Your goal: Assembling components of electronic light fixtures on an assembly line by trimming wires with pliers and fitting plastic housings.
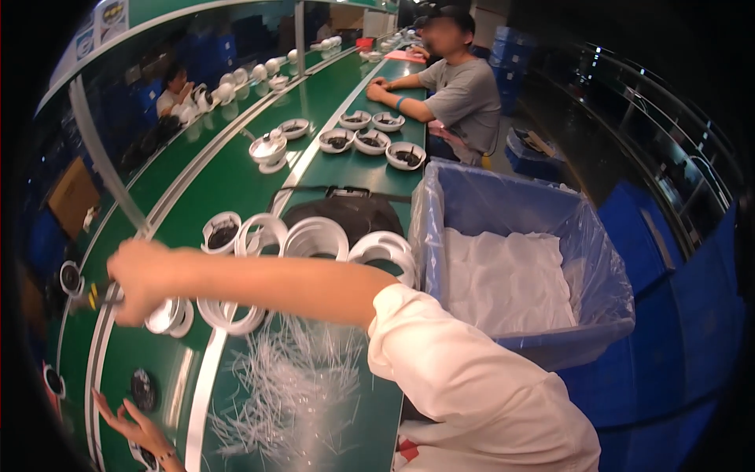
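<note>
right hand (pixel 140 279) clenching round fixture (pixel 167 316) at conveyor's (pixel 236 181) left edge | left hand (pixel 134 429) lying released, fingers spread | fixture looking light, rigid, slick; rim offering best hold

The right hand (pixel 141 279) is stretched far across to the person's left, the bare forearm running nearly level from a white sleeve at the lower right. Its fingers are curled shut, knuckles up. The left hand (pixel 138 429) sits lower, below the right one, palm up, fingers spread and loose, only partly in view at the lower edge.
</note>
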The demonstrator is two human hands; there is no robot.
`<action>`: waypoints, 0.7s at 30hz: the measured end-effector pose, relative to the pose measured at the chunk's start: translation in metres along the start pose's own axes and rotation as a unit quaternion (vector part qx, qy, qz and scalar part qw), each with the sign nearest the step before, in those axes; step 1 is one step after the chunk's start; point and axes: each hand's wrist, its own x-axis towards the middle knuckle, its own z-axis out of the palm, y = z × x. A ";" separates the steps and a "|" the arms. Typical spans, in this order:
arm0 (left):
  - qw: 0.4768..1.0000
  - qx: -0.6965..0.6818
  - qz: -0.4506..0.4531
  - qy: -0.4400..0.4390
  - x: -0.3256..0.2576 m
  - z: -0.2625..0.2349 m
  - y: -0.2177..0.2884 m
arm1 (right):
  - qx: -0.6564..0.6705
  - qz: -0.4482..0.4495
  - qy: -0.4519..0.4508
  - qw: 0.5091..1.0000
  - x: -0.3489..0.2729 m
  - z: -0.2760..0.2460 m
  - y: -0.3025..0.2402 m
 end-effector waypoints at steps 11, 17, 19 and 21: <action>0.992 0.044 -0.112 -0.023 0.004 -0.022 -0.040 | -0.033 -0.108 -0.049 0.992 -0.018 0.045 0.038; 0.986 0.011 -0.078 -0.146 0.018 0.060 -0.024 | -0.213 -0.123 -0.038 0.969 0.014 0.026 0.093; 0.978 0.019 -0.070 -0.196 0.025 0.068 -0.016 | -0.232 -0.133 -0.038 0.963 0.029 0.030 0.097; 0.975 0.027 -0.065 -0.209 0.025 0.063 -0.031 | -0.239 -0.179 -0.041 0.954 0.048 0.045 0.089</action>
